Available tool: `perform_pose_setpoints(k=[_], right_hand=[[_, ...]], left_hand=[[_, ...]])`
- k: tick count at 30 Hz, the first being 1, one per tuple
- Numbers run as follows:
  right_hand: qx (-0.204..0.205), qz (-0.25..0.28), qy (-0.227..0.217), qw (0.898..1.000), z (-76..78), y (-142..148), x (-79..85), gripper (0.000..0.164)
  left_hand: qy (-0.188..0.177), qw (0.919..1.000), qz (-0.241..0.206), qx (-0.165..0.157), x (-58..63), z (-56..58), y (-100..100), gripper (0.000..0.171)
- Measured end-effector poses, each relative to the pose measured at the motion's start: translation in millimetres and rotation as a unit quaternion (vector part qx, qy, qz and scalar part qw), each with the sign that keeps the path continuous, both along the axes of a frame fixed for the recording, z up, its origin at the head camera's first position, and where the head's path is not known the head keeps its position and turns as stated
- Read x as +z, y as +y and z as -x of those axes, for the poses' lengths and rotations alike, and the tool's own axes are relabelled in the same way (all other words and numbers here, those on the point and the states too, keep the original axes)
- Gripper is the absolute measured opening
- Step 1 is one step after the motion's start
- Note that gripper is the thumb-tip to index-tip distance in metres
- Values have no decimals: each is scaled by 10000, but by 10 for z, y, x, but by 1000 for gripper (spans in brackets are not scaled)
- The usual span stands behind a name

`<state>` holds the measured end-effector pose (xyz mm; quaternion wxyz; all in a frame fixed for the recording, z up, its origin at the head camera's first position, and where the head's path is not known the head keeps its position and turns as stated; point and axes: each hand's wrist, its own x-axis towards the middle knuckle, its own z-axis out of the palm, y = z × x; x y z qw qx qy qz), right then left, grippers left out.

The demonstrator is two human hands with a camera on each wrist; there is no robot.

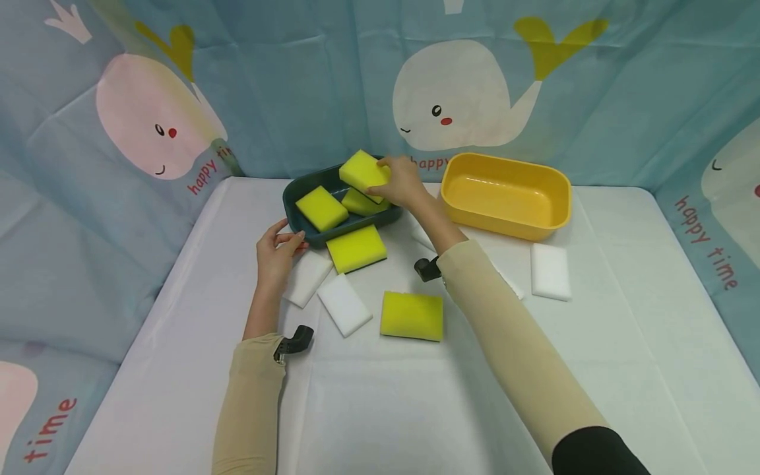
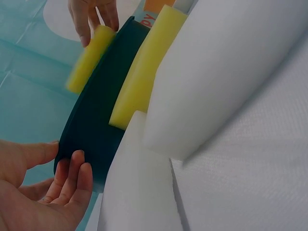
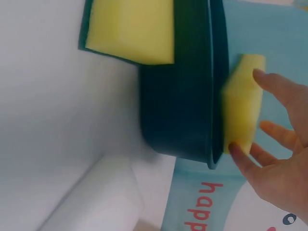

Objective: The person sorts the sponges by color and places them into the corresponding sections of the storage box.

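Observation:
My right hand (image 1: 404, 181) pinches a yellow sponge (image 1: 362, 173) between thumb and fingertips, above the far right part of a dark green basin (image 1: 332, 235). Two more yellow sponges lie inside that basin, one tilted at the left (image 1: 322, 208) and one partly hidden under the held sponge (image 1: 363, 203). With its fingers curled at the basin's near left corner, my left hand (image 1: 276, 254) grips the wall. In the left wrist view the left hand's fingertips (image 2: 79, 166) rest against the basin's outer side. The right wrist view has the held sponge (image 3: 244, 106) beyond the basin's rim.
In front of the basin lie a yellow sponge (image 1: 357, 249) and two white sponges, one left (image 1: 309, 278) and one right (image 1: 345, 305). Another yellow sponge (image 1: 412, 316) sits nearer. An empty yellow basin (image 1: 505, 224) stands right, a white sponge (image 1: 550, 272) before it. My right forearm partly covers other white sponges.

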<state>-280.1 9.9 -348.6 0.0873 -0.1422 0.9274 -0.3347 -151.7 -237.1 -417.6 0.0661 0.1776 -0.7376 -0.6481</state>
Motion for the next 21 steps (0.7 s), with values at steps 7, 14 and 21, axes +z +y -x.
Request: perform_pose_setpoints(k=[7, 14, 21], right_hand=[[62, 127, 21, 9999, -41, 60, -39, 73], [163, 449, 43, 9988, -113, 148, -36, 72], [292, 590, 105, 9978, -208, 216, 12, 72]], left_hand=[[-21, 10000, 29, 3, 6, -3, 12, 62], [-29, 10000, 49, 13, -1, 0, 15, 62], [-43, 10000, 39, 0, 0, 0, 3, 62]])
